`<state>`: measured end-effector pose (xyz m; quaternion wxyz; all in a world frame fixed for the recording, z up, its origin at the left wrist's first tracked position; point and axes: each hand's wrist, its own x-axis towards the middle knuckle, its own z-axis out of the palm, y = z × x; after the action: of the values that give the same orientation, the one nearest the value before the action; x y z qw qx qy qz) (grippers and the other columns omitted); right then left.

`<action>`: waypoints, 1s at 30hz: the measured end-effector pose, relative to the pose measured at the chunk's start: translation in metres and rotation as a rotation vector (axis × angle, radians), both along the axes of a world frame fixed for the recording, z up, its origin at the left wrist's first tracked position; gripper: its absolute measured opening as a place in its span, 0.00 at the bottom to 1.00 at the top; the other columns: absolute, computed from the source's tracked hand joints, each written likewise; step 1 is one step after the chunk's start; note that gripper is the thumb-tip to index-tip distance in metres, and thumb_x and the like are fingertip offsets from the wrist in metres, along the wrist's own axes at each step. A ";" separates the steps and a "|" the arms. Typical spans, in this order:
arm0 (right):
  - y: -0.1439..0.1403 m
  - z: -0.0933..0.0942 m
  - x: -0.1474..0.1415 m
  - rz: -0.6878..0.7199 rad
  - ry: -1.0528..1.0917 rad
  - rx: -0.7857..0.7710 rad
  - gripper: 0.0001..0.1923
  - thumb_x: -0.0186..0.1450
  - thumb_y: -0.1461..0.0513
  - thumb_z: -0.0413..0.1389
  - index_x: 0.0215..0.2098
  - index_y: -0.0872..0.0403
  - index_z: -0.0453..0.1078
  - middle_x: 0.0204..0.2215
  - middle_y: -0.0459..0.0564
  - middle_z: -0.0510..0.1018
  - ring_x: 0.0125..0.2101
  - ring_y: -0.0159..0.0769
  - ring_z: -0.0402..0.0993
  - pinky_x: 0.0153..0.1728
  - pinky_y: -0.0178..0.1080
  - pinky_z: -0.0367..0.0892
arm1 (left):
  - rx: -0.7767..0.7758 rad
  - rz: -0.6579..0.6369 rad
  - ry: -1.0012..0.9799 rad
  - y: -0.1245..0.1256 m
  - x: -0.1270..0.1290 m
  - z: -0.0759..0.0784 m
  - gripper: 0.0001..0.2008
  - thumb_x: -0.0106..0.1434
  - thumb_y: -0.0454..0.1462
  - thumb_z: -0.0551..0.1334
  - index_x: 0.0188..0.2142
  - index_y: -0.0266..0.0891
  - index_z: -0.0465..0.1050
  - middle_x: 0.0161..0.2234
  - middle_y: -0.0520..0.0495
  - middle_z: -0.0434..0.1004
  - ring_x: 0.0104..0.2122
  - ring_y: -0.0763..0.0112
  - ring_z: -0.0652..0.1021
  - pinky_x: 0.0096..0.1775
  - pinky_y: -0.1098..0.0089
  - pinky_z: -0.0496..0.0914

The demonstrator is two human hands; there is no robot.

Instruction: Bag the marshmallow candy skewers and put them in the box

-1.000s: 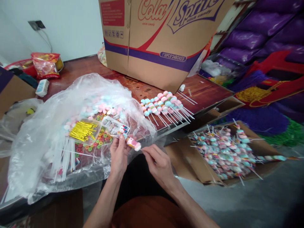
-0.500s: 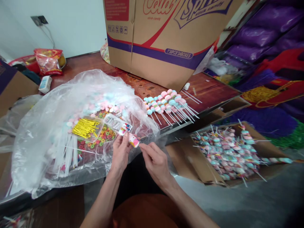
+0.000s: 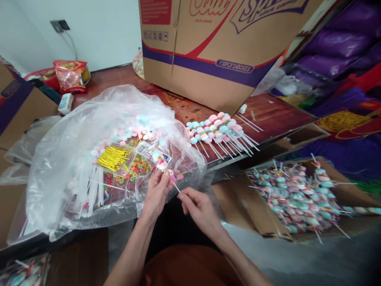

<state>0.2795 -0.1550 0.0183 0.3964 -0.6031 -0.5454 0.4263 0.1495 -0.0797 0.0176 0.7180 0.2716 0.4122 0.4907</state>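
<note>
A pink marshmallow piece (image 3: 172,176) is pinched in the fingertips of the left hand (image 3: 156,194), right at the near lip of the big clear plastic bag (image 3: 89,131), and a thin white stick (image 3: 176,187) is gripped between thumb and forefinger of the right hand (image 3: 199,206), its tip set against the candy or just inside it, hard to tell which. The stick's long axis is laid on a diagonal, roughly from 4 o'clock up to 10 o'clock, the pointed end aimed up-left into the marshmallow and the tail end buried in the right fingers. What could go sideways here, as a guess: the candy is soft and held only at the tips, so an off-centre push could tear it or send the stick out through the side, and a fingertip behind it could get poked. The piece could also be dropped into the gap at the table edge (image 3: 226,165). Inside the bag, at about 10 o'clock from the hands, gold twist ties (image 3: 114,158) and coloured ring candies (image 3: 139,167) can be seen; finished marshmallow skewers (image 3: 220,131) are laid out at 1 o'clock, and a cardboard box of skewers (image 3: 297,194) is parked at 3 o'clock.
</note>
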 end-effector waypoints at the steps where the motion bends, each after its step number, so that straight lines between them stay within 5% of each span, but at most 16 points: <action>1: -0.001 0.000 -0.002 0.005 0.032 -0.019 0.20 0.72 0.57 0.49 0.21 0.52 0.62 0.16 0.40 0.66 0.20 0.29 0.63 0.26 0.32 0.59 | 0.001 -0.013 0.000 -0.002 0.001 0.000 0.21 0.51 0.48 0.74 0.40 0.37 0.78 0.38 0.40 0.83 0.37 0.61 0.83 0.37 0.69 0.74; 15: 0.025 -0.006 -0.043 -0.043 0.230 0.053 0.19 0.71 0.55 0.50 0.23 0.53 0.63 0.17 0.40 0.64 0.20 0.28 0.60 0.27 0.33 0.58 | 0.121 0.040 0.161 -0.013 -0.014 -0.004 0.17 0.61 0.48 0.68 0.38 0.35 0.82 0.36 0.40 0.83 0.35 0.64 0.81 0.37 0.68 0.74; 20: 0.034 -0.005 -0.057 -0.020 0.404 -0.049 0.16 0.69 0.52 0.54 0.29 0.53 0.66 0.18 0.40 0.66 0.19 0.27 0.59 0.22 0.32 0.55 | 0.068 0.041 0.074 -0.015 -0.024 0.002 0.18 0.61 0.48 0.67 0.43 0.36 0.81 0.30 0.45 0.81 0.18 0.77 0.69 0.21 0.74 0.66; 23: 0.042 -0.001 -0.070 -0.060 0.677 -0.179 0.19 0.64 0.47 0.58 0.28 0.52 0.64 0.14 0.36 0.60 0.15 0.24 0.49 0.17 0.31 0.46 | 0.103 0.078 0.058 -0.019 -0.034 0.006 0.18 0.62 0.48 0.67 0.46 0.39 0.80 0.32 0.46 0.81 0.19 0.77 0.69 0.24 0.73 0.68; 27: 0.050 0.012 -0.086 0.167 0.923 -0.429 0.21 0.62 0.47 0.58 0.22 0.53 0.63 0.09 0.33 0.51 0.12 0.23 0.41 0.15 0.31 0.43 | 0.166 0.065 -0.074 -0.023 -0.064 0.013 0.17 0.60 0.46 0.69 0.44 0.40 0.80 0.32 0.46 0.78 0.23 0.74 0.70 0.28 0.70 0.70; 30: 0.065 0.026 -0.093 0.500 0.680 -0.463 0.20 0.65 0.49 0.51 0.22 0.54 0.66 0.11 0.39 0.61 0.11 0.25 0.50 0.16 0.32 0.47 | 0.209 0.135 -0.150 -0.025 -0.091 0.017 0.13 0.59 0.43 0.70 0.42 0.39 0.80 0.27 0.50 0.72 0.21 0.76 0.67 0.27 0.70 0.68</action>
<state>0.1869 -0.0903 0.0444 0.2932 -0.3524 -0.4038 0.7917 0.0581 -0.1048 0.0345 0.6801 0.2790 0.3214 0.5969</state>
